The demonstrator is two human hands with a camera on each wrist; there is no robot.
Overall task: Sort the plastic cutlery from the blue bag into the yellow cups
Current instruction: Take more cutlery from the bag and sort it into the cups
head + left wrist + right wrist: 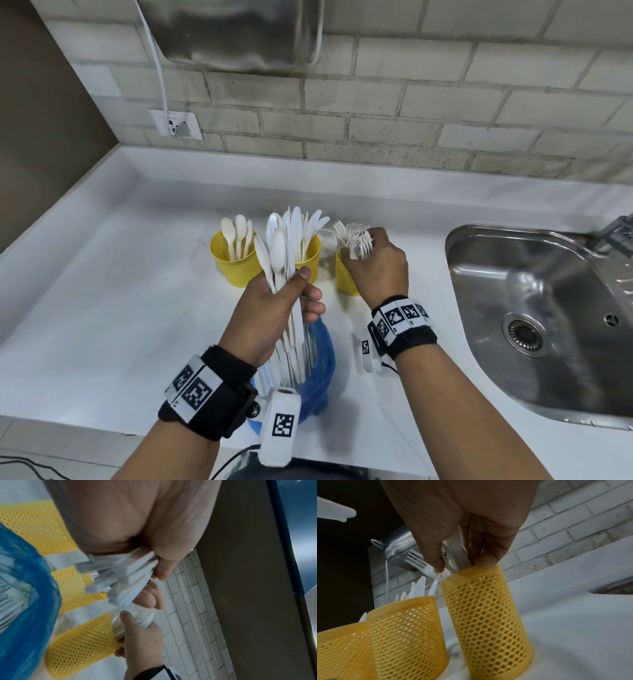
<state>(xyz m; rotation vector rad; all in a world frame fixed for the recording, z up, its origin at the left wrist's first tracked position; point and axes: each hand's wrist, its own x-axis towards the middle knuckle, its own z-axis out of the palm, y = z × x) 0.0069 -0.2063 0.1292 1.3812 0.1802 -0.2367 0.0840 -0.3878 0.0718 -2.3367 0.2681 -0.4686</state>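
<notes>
Three yellow mesh cups stand in a row on the white counter. The left cup [233,263] holds spoons, the middle cup [311,262] holds knives, and the right cup [344,281] [486,622] holds forks [356,236]. My left hand [284,305] grips a thick bundle of mixed white cutlery [281,253] [126,574] upright above the blue bag [325,356] [25,601]. My right hand [376,267] [462,520] sits over the right cup. Its fingers curl round the fork heads at the rim, with one fork [418,562] sticking out beside the thumb.
A steel sink [534,308] lies to the right of the cups. A brick wall runs behind the counter, with a socket [178,125] and a white cable [161,68] at the back left. A metal appliance [239,34] hangs above.
</notes>
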